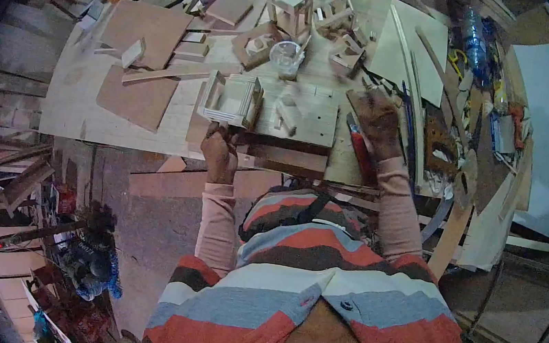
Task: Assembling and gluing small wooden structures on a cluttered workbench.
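Observation:
My left hand (pixel 220 154) grips the near edge of a small open wooden box (pixel 234 100) with slatted sides, its fingers partly hidden under it. The box sits at the left end of a raised wooden block (pixel 316 118), where short wood strips (pixel 285 114) also lie. To the right, my right hand (pixel 380 119) is over the table with curled fingers; what they hold, if anything, I cannot make out. Beside this hand lies a red tool (pixel 359 148) with a grey tip. Dark thin rods (pixel 408 106) lie just right of it.
Behind the block stands a clear plastic cup (pixel 286 58), near several small wooden frames (pixel 289 7). Brown boards (pixel 144 29) lie at the left. A handsaw handle (pixel 440 148), a plastic bottle (pixel 474 35) and other tools crowd the right side, beside a white sheet (pixel 547 131).

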A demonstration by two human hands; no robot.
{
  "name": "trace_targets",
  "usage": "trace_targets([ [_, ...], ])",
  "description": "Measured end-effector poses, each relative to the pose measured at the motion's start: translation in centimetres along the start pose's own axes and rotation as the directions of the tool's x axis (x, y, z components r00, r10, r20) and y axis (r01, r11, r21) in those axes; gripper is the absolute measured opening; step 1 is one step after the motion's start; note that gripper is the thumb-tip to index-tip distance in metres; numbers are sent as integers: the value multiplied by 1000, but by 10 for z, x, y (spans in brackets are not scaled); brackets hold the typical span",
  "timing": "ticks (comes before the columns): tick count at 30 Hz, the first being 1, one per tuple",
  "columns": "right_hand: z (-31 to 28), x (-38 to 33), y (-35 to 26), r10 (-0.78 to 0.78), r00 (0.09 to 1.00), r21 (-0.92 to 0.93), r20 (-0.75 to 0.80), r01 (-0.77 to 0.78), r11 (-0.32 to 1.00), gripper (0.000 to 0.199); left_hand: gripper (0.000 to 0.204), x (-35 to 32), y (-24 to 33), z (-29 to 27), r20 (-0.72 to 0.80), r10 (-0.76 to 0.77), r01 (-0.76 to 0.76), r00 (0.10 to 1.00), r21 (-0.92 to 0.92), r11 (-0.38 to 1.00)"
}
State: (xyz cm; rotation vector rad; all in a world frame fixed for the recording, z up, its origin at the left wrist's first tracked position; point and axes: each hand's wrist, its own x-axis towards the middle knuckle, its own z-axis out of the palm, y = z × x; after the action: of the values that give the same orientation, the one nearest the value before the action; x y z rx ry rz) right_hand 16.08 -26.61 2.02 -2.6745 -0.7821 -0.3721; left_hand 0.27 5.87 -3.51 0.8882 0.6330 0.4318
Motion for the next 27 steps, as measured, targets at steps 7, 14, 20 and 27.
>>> trace_targets([
  [7, 18, -1, -116, 31, 993, 372, 112, -70, 926, 32, 6, -18, -9, 17, -64, 12, -24, 998, -179, 984],
  [14, 36, -1, -105, -15, 991, 349, 132, -32, 936, 28, 13, -29, -4, 29, -65, 36, -45, 997, -138, 989],
  [20, 26, -4, -75, 197, 961, 657, 193, -276, 702, 23, 15, -29, -10, 33, -83, -107, 89, 991, -195, 977],
  [27, -10, 17, -86, 169, 981, 731, 96, -185, 657, 24, 10, -40, -19, 47, -126, -111, 96, 986, -117, 988],
])
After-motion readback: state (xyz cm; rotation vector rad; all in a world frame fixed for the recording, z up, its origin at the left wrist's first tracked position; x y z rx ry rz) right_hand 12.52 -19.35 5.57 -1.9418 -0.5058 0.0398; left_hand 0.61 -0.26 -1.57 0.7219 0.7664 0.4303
